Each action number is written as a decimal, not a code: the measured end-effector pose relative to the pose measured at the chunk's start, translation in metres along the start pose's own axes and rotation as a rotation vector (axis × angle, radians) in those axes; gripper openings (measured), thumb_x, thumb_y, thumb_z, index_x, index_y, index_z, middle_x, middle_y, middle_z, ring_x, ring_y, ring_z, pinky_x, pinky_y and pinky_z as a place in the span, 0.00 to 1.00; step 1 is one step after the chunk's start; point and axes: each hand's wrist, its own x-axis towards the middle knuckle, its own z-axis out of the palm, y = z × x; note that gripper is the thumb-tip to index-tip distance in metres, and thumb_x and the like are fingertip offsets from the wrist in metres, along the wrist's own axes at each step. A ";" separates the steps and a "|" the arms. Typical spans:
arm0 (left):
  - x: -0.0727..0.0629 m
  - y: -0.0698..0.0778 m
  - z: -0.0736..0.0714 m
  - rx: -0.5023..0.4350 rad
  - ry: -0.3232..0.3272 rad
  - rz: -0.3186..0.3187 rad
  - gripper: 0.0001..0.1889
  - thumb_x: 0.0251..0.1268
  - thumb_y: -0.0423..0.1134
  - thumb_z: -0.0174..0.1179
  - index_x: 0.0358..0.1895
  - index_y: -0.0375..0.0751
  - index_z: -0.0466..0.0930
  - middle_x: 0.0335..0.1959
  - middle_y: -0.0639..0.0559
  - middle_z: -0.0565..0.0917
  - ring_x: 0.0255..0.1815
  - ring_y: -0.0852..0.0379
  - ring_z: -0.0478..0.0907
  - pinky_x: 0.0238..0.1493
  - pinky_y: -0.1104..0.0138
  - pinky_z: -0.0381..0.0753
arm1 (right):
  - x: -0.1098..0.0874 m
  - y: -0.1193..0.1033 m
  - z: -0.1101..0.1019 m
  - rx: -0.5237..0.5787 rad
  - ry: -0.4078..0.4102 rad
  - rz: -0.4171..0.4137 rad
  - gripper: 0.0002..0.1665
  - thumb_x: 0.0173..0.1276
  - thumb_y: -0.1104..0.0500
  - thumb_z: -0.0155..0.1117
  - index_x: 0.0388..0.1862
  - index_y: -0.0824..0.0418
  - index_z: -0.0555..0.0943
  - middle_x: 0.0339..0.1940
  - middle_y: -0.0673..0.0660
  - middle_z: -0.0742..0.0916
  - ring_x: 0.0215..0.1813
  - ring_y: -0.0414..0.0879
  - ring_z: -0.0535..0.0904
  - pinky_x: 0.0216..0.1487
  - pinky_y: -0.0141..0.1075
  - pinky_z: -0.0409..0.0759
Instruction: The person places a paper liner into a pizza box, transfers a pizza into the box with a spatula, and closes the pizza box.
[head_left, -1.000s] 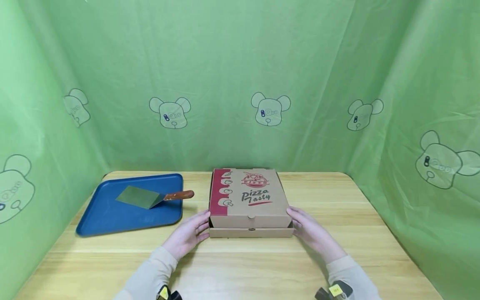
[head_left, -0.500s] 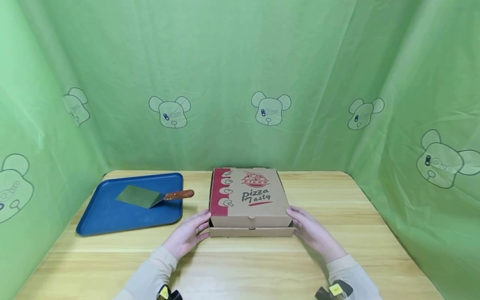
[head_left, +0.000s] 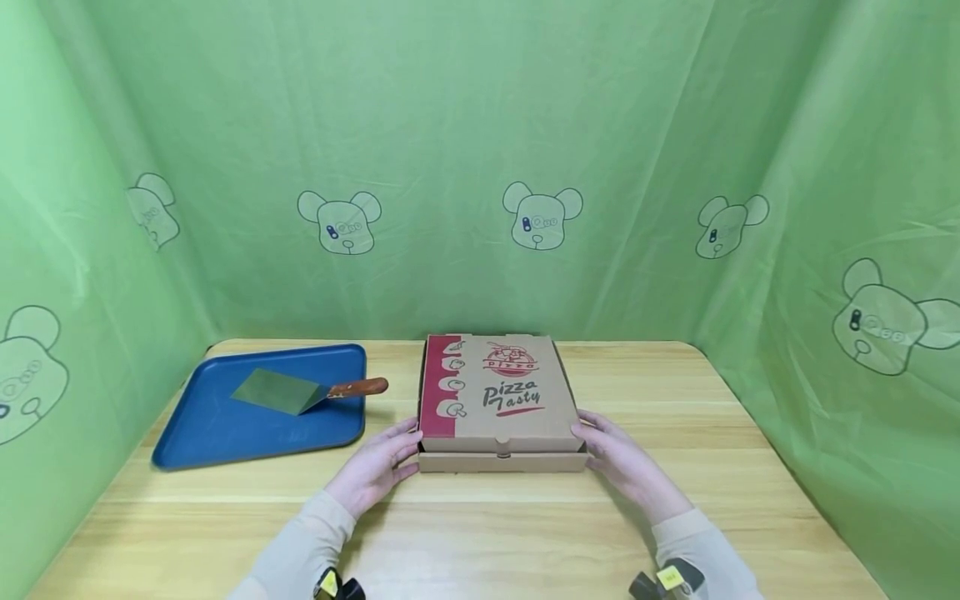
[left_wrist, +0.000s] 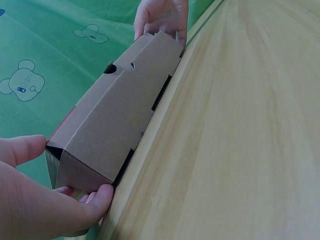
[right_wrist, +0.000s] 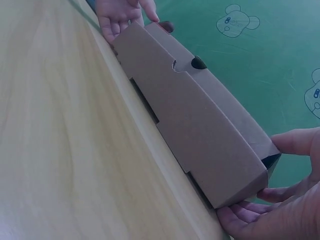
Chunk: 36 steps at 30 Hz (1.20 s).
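A cardboard pizza box (head_left: 517, 387) with a red printed strip lies flat at the middle of the table. Its lid is down over the base, and the lid's front flap tucks behind the low front wall (head_left: 502, 462). My left hand (head_left: 375, 467) grips the front left corner, thumb at the lid's edge and fingers at the lower side. On the other side, my right hand (head_left: 626, 467) holds the front right corner in the same way. The right wrist view shows a small dark gap at the lid's corner, beside the right thumb (right_wrist: 297, 141).
A blue tray (head_left: 225, 433) stands on the left of the wooden table (head_left: 480, 533). On it rests a flat spatula (head_left: 277, 392), its brown wooden handle reaching past the tray's right rim. Green cloth (head_left: 450, 125) with printed bear heads encloses the back and sides.
The front edge of the pizza box lid has sunk a little, and less of its front flap shows above the base wall. Both hands stay at the front corners.
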 end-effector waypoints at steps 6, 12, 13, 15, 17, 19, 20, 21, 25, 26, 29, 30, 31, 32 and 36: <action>0.001 -0.001 -0.001 0.027 0.007 0.012 0.34 0.73 0.35 0.51 0.76 0.31 0.47 0.78 0.35 0.50 0.77 0.39 0.51 0.76 0.43 0.57 | 0.001 -0.001 0.002 -0.021 0.020 -0.006 0.44 0.74 0.58 0.51 0.77 0.69 0.42 0.77 0.73 0.56 0.77 0.64 0.55 0.77 0.62 0.47; 0.000 -0.001 -0.001 0.065 0.018 0.030 0.33 0.72 0.32 0.52 0.75 0.30 0.49 0.77 0.33 0.53 0.75 0.39 0.58 0.74 0.42 0.60 | 0.002 0.000 0.002 -0.052 0.040 -0.012 0.44 0.72 0.60 0.54 0.77 0.69 0.44 0.76 0.73 0.57 0.63 0.48 0.73 0.76 0.58 0.58; 0.000 -0.001 -0.001 0.070 0.021 0.031 0.33 0.72 0.32 0.52 0.75 0.30 0.49 0.76 0.32 0.54 0.74 0.39 0.58 0.74 0.42 0.60 | 0.001 0.000 0.002 -0.052 0.042 -0.014 0.44 0.71 0.61 0.54 0.77 0.69 0.44 0.76 0.73 0.57 0.63 0.48 0.73 0.76 0.57 0.59; 0.000 -0.001 -0.001 0.081 0.027 0.033 0.33 0.72 0.32 0.52 0.75 0.30 0.49 0.76 0.31 0.55 0.74 0.38 0.59 0.73 0.43 0.61 | 0.001 -0.001 0.003 -0.054 0.040 -0.020 0.44 0.71 0.62 0.54 0.77 0.70 0.44 0.76 0.73 0.57 0.66 0.52 0.70 0.76 0.56 0.59; 0.000 -0.002 -0.001 0.088 0.033 0.035 0.32 0.71 0.31 0.51 0.75 0.30 0.50 0.75 0.31 0.55 0.73 0.38 0.60 0.73 0.43 0.62 | 0.000 -0.001 0.003 -0.056 0.038 -0.026 0.44 0.70 0.63 0.54 0.77 0.70 0.44 0.76 0.73 0.56 0.70 0.58 0.66 0.76 0.56 0.59; 0.000 -0.003 0.000 0.101 0.039 0.038 0.32 0.71 0.31 0.51 0.74 0.29 0.50 0.75 0.31 0.56 0.73 0.38 0.61 0.72 0.43 0.63 | -0.001 -0.001 0.003 -0.055 0.035 -0.031 0.44 0.70 0.64 0.54 0.77 0.70 0.44 0.77 0.73 0.55 0.74 0.63 0.60 0.76 0.56 0.58; 0.001 -0.004 0.000 0.108 0.041 0.040 0.32 0.71 0.31 0.52 0.74 0.29 0.50 0.75 0.31 0.56 0.73 0.38 0.61 0.72 0.43 0.63 | -0.001 -0.001 0.003 -0.056 0.033 -0.033 0.44 0.70 0.64 0.53 0.77 0.70 0.44 0.77 0.73 0.54 0.75 0.65 0.58 0.76 0.57 0.58; 0.001 -0.004 0.001 0.118 0.043 0.042 0.32 0.70 0.31 0.52 0.74 0.28 0.51 0.75 0.30 0.56 0.73 0.38 0.61 0.72 0.43 0.64 | -0.001 -0.001 0.003 -0.058 0.032 -0.034 0.43 0.70 0.64 0.53 0.77 0.70 0.44 0.77 0.73 0.54 0.75 0.66 0.56 0.76 0.57 0.57; 0.002 -0.006 0.003 0.167 0.053 0.051 0.33 0.69 0.31 0.52 0.74 0.28 0.50 0.75 0.30 0.56 0.72 0.37 0.62 0.71 0.43 0.65 | -0.003 0.000 0.003 -0.067 0.024 -0.036 0.43 0.71 0.65 0.52 0.77 0.70 0.43 0.77 0.74 0.52 0.76 0.68 0.53 0.76 0.59 0.54; 0.003 -0.006 0.003 0.176 0.056 0.051 0.34 0.69 0.31 0.52 0.74 0.28 0.50 0.75 0.30 0.56 0.71 0.37 0.62 0.71 0.43 0.66 | -0.003 0.000 0.003 -0.068 0.025 -0.036 0.43 0.71 0.65 0.52 0.77 0.70 0.43 0.77 0.74 0.53 0.76 0.68 0.52 0.76 0.60 0.54; 0.004 -0.006 0.004 0.192 0.065 0.051 0.34 0.68 0.31 0.52 0.74 0.27 0.51 0.74 0.30 0.56 0.70 0.37 0.63 0.70 0.43 0.66 | -0.004 0.000 0.004 -0.071 0.025 -0.039 0.43 0.71 0.65 0.52 0.77 0.70 0.43 0.77 0.74 0.53 0.76 0.68 0.53 0.76 0.60 0.54; 0.004 -0.006 0.004 0.194 0.069 0.049 0.33 0.68 0.31 0.52 0.74 0.27 0.51 0.74 0.30 0.57 0.70 0.37 0.64 0.70 0.43 0.67 | -0.004 0.000 0.004 -0.071 0.028 -0.040 0.43 0.71 0.65 0.52 0.77 0.70 0.43 0.77 0.74 0.53 0.76 0.68 0.53 0.76 0.60 0.55; 0.004 -0.006 0.004 0.194 0.072 0.047 0.33 0.68 0.31 0.52 0.74 0.27 0.51 0.74 0.30 0.57 0.70 0.37 0.64 0.70 0.43 0.67 | -0.004 0.001 0.004 -0.071 0.032 -0.041 0.43 0.71 0.65 0.52 0.77 0.70 0.44 0.77 0.74 0.54 0.76 0.68 0.54 0.76 0.60 0.55; 0.004 -0.005 0.004 0.195 0.072 0.047 0.33 0.68 0.31 0.52 0.74 0.27 0.51 0.73 0.29 0.57 0.70 0.37 0.64 0.70 0.43 0.67 | -0.003 0.001 0.004 -0.073 0.032 -0.042 0.43 0.71 0.65 0.52 0.77 0.70 0.44 0.77 0.74 0.54 0.76 0.68 0.54 0.76 0.60 0.55; 0.004 -0.005 0.003 0.200 0.070 0.050 0.33 0.67 0.31 0.52 0.73 0.27 0.51 0.73 0.28 0.58 0.70 0.37 0.64 0.70 0.43 0.67 | -0.002 0.003 0.003 -0.072 0.038 -0.047 0.43 0.71 0.65 0.52 0.77 0.70 0.44 0.76 0.74 0.55 0.75 0.68 0.55 0.76 0.60 0.56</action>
